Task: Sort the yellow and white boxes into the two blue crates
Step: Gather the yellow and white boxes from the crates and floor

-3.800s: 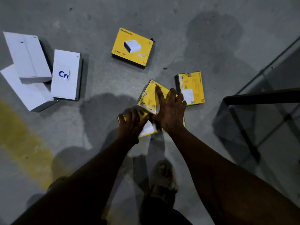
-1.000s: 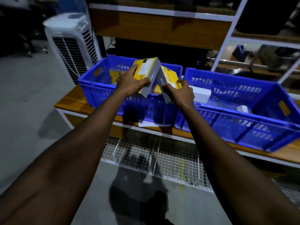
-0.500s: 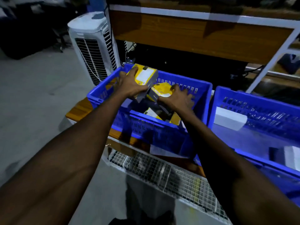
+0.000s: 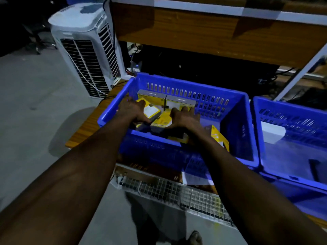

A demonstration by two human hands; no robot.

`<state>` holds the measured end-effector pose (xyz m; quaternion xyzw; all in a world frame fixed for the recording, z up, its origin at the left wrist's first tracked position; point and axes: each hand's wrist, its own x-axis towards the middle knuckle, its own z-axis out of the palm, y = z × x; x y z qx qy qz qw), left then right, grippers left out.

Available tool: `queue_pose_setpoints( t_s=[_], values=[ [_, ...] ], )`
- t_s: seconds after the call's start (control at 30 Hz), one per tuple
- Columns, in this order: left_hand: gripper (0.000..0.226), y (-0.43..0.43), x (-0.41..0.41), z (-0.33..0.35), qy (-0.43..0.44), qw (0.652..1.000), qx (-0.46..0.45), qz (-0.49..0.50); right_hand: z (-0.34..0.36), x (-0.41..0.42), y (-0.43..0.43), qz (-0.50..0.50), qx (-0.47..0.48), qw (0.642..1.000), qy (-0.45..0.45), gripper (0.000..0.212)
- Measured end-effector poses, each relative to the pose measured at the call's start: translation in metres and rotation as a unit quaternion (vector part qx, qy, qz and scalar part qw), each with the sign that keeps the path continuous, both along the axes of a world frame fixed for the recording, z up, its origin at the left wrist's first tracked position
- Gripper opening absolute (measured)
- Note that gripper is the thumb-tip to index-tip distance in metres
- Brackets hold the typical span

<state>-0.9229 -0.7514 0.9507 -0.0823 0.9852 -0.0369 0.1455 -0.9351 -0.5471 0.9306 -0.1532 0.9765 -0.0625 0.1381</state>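
Both arms are reaching down into the left blue crate (image 4: 115,105), which is sitting on the wooden counter (image 4: 85,128) right beside the right blue crate (image 4: 283,106). The left hand (image 4: 134,110) is hanging low inside the crate near its left wall. Its fingers (image 4: 130,100) are curling round a yellow box with a white label (image 4: 151,112), so that one's being gripped. The right hand (image 4: 184,118) is hovering just next to it, lying over the edge of a second yellow box (image 4: 161,122). The two boxes are pretty much touching each other in the middle of the crate. Honestly I can't tell if the right fingers (image 4: 188,109) are actually gripping that box or just lying on top of it, it's too blurry there.

A couple more yellow boxes are already sitting in there. A pair of upright yellow boxes (image 4: 180,101) is standing side by side against the far wall. A tilted yellow box (image 4: 219,137) is leaning on the right side, near the right forearm.

Over in the right crate, a white box (image 4: 272,133) is lying against its left wall.

Other stuff: a white air cooler (image 4: 85,50) is standing on the floor left of the counter. A wire mesh shelf (image 4: 177,190) is running under the crates, and a foot (image 4: 194,239) is peeking in at the bottom edge.
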Motion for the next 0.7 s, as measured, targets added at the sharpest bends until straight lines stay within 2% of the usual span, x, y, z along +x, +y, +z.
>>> queue_pose_setpoints(
  t_s=[0.07,0.1,0.17,0.2,0.33,0.43,0.57,0.7],
  values=[
    [0.108,-0.010,-0.009,-0.010,-0.041,0.999,-0.002,-0.020,-0.007,-0.003,-0.017,0.006,0.040,0.999,-0.016,0.096],
    [0.111,-0.012,-0.011,-0.013,-0.061,0.998,0.008,-0.027,-0.010,-0.004,-0.023,0.009,0.056,0.998,-0.025,0.081],
    [0.105,-0.012,-0.015,-0.021,-0.108,0.994,0.016,-0.028,-0.015,-0.005,-0.031,0.013,0.082,0.994,-0.064,0.052],
    [0.099,-0.010,-0.017,-0.025,-0.133,0.991,0.012,-0.027,-0.018,-0.006,-0.033,0.016,0.094,0.992,-0.087,0.044],
    [0.097,-0.016,-0.032,-0.062,-0.253,0.967,-0.001,-0.039,-0.015,-0.005,-0.038,0.087,0.085,0.984,-0.131,0.038],
    [0.080,-0.013,-0.028,-0.057,-0.261,0.965,-0.019,-0.028,-0.008,-0.002,-0.040,0.096,0.027,0.982,-0.160,0.026],
    [0.077,-0.011,-0.029,-0.059,-0.242,0.969,-0.005,-0.050,-0.011,0.000,-0.040,0.025,-0.016,0.989,-0.146,0.038],
    [0.066,-0.009,-0.036,-0.068,-0.203,0.974,0.034,-0.091,-0.013,-0.003,-0.034,-0.019,0.003,0.999,-0.044,0.057]
  ],
)
